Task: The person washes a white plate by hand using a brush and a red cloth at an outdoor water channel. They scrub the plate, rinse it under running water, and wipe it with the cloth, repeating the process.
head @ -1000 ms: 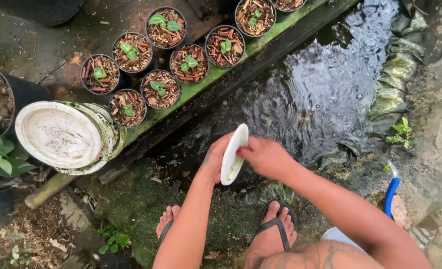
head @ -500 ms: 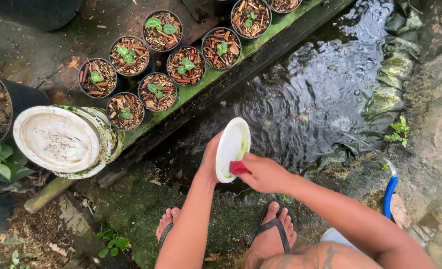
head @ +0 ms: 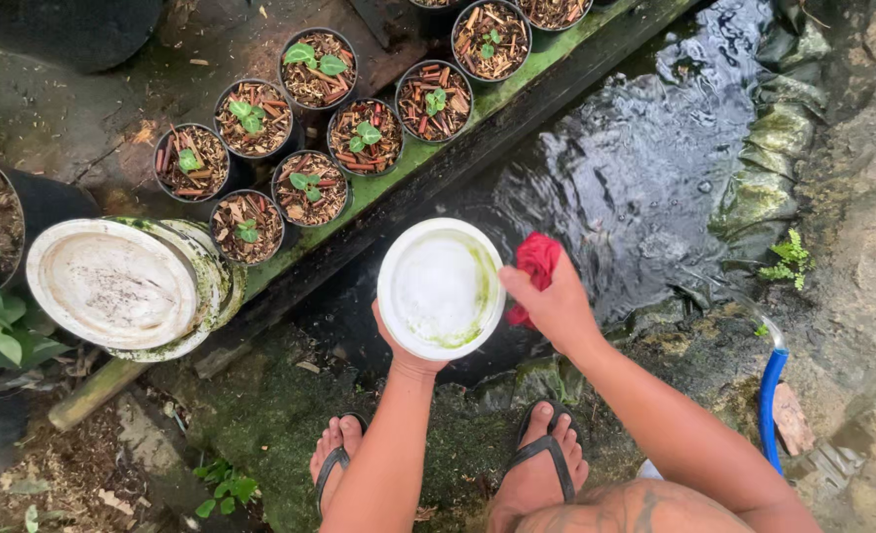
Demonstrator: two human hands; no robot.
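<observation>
The white lid (head: 440, 288), green-smeared, has been turned face-up at frame centre, gripped from beneath by the left hand (head: 403, 347); the right hand (head: 554, 301) is closed on a red cloth (head: 535, 263).

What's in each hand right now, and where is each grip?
Left hand supports the white round dish from beneath at its lower rim. Right hand grips a bunched red cloth beside the dish's right edge.

White lid (head: 438, 286), green smear; red cloth (head: 536, 259); blue hose (head: 770, 395).

White plastic lid (head: 440, 288): smooth, wet, green film at rim. Red cloth (head: 535, 265): soft, crumpled. Bucket (head: 132, 286): grimy matt plastic. Water (head: 655, 168): glossy, rippled
</observation>
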